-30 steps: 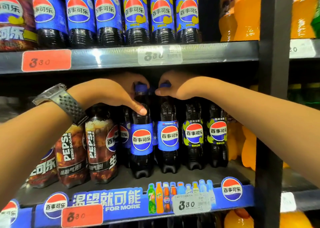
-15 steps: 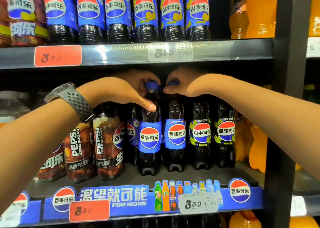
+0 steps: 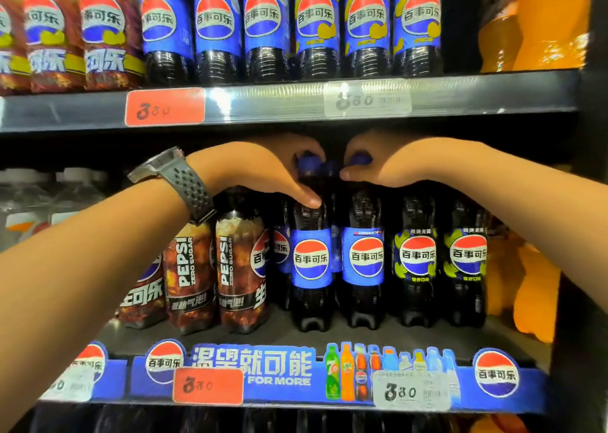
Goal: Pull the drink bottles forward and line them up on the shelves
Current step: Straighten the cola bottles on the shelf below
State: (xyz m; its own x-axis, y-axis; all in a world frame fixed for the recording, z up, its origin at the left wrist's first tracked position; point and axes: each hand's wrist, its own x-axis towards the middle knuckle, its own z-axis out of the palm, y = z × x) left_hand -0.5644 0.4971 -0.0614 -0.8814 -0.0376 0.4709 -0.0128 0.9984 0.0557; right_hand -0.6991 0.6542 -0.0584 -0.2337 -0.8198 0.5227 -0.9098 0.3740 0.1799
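Far left, middle shelf (image 3: pixel 108 340): brown zero-sugar bottles (image 3: pixel 241 268) upright, partly behind the left forearm; wristwatch (image 3: pixel 184 182) on that wrist.

Left hand (image 3: pixel 260 172): curled over the neck and blue cap of the left blue-label bottle (image 3: pixel 311 261), thumb pressed on the shoulder, fingers wrapped behind. Closed grip, bottle upright, base set back from the shelf lip.

Right hand (image 3: pixel 388 162): cupped over the cap of the right blue-label bottle (image 3: pixel 363 258), thumb tip at the neck, fingers hidden behind; grip looks closed. The two bottles stand just beside each other, labels facing out.

Further right: two lime-label bottles (image 3: pixel 418 258) in about the same front row, then orange bottles (image 3: pixel 533 287) past them.

Change over the last second: both grips unchanged; the pair shows no clear travel along the shelf, most of the apparent shift being camera motion.

Judgement: pull on this pair at or near its end; fronts roughly level with neighbours, gap to the price strip (image 3: pixel 329 376) remaining. More bottles visible behind, left of the pair.
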